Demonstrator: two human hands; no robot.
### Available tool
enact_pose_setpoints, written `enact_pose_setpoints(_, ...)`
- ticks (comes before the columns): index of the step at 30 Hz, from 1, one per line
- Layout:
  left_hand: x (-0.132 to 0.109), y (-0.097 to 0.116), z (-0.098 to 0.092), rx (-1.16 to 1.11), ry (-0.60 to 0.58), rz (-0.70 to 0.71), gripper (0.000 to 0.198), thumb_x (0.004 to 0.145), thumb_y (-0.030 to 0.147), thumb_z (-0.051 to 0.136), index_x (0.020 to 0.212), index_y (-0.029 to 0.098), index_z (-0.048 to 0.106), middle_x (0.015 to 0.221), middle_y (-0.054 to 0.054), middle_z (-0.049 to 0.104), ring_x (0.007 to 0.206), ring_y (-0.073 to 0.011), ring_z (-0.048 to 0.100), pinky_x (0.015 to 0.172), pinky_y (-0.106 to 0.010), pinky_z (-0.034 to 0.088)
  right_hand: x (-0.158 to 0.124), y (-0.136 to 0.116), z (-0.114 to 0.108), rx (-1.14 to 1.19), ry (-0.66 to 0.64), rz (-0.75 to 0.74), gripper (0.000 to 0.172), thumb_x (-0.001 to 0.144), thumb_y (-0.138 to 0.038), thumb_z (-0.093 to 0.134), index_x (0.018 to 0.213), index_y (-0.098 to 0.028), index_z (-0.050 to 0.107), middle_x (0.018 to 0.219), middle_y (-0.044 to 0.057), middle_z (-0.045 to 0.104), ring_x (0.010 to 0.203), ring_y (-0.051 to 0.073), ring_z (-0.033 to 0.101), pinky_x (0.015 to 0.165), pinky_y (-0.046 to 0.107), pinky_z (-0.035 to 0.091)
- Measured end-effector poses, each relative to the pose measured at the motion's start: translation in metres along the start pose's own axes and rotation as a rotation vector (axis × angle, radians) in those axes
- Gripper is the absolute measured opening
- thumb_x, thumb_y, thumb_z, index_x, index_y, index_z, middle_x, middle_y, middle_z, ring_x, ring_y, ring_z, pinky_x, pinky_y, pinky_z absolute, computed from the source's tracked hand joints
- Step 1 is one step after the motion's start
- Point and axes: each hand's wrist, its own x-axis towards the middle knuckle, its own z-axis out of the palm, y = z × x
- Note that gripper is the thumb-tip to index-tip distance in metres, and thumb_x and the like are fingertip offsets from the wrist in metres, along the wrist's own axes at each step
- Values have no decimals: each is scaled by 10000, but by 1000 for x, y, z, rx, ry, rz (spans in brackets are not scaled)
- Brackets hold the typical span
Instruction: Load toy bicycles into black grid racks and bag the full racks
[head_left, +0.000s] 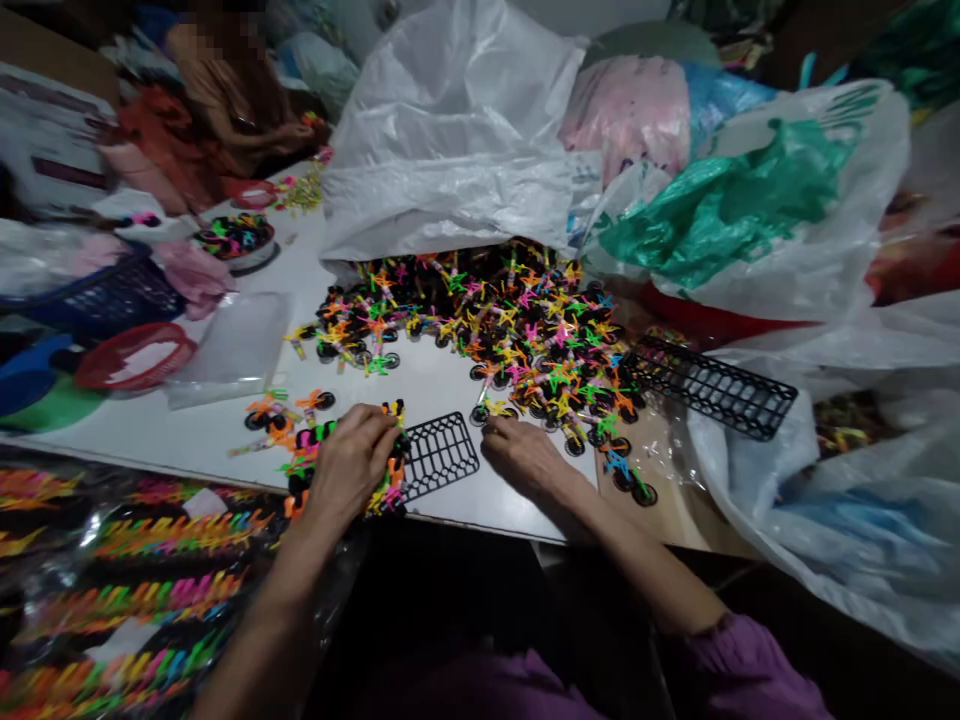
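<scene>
I am logging the left hand clamped on toy bikes beside a black rack; the right hand, apart, is lying open against the pile on the worktop.

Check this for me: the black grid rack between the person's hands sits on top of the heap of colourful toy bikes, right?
Not quite: the black grid rack between the person's left hand and right hand sits on the white tabletop, not on top of the heap of colourful toy bikes. The head view shows this.
</scene>
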Motion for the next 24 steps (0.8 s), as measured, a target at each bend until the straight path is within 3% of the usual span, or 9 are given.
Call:
enact_pose_setpoints(4, 5, -3, 3, 87, 15, -20, 246, 875, 336, 404, 846, 190, 599, 860, -53, 564, 812, -184, 567, 747, -286, 450, -12, -1, 2, 68, 103, 324, 279, 929, -314, 351, 1082, -194, 551, 1075, 87, 578, 931, 167, 544, 746, 257, 384)
enact_pose_setpoints(7, 9, -2, 3, 191, 34, -55, 275, 873, 337, 382, 846, 170, 598, 853, -62, 554, 785, -194, 558, 723, -295, 448, 5, -6, -1, 81, 46, 538, 303, 878, -399, 438, 999, -155, 571, 952, 105, 619, 871, 197, 576, 709, 273, 388)
enact_pose_setpoints(10, 13, -2, 1, 282, 19, -24, 299, 869, 347, 395, 937, 143, 602, 902, -81, 564, 819, -214, 555, 752, -313, 447, 21, -9, -1, 97, -17, 616, 272, 860, -350, 460, 950, -127, 585, 922, 128, 637, 860, 211, 596, 701, 279, 389)
enact_pose_setpoints(13, 15, -6, 3, 282, -44, 70, 295, 871, 319, 394, 960, 131, 603, 897, -87, 591, 841, -226, 556, 776, -329, 446, 24, -7, 1, 115, 3, 650, 246, 870, -291, 419, 949, -125, 582, 935, 139, 639, 852, 212, 600, 691, 283, 384)
enact_pose_setpoints(17, 15, -13, 10, 219, -23, 89, 249, 865, 284, 409, 903, 139, 608, 842, -76, 613, 805, -218, 566, 746, -328, 449, 24, -9, 2, 272, 82, 605, 227, 856, -299, 428, 952, -159, 578, 906, 99, 642, 815, 192, 584, 660, 266, 364)
enact_pose_setpoints(21, 13, -12, 11, 174, 12, 62, 212, 860, 280, 441, 884, 152, 608, 820, -64, 611, 789, -200, 567, 744, -315, 445, 35, -30, 10, 581, 169, 363, 181, 781, -217, 483, 937, -183, 568, 784, 19, 622, 681, 133, 535, 611, 222, 343)
enact_pose_setpoints(24, 13, -8, 9, 149, 1, 30, 203, 858, 266, 451, 889, 147, 613, 815, -62, 607, 801, -195, 562, 754, -311, 445, 44, -50, 20, 778, 119, 220, 158, 717, -136, 484, 854, -177, 551, 692, -21, 573, 585, 102, 477, 563, 199, 326)
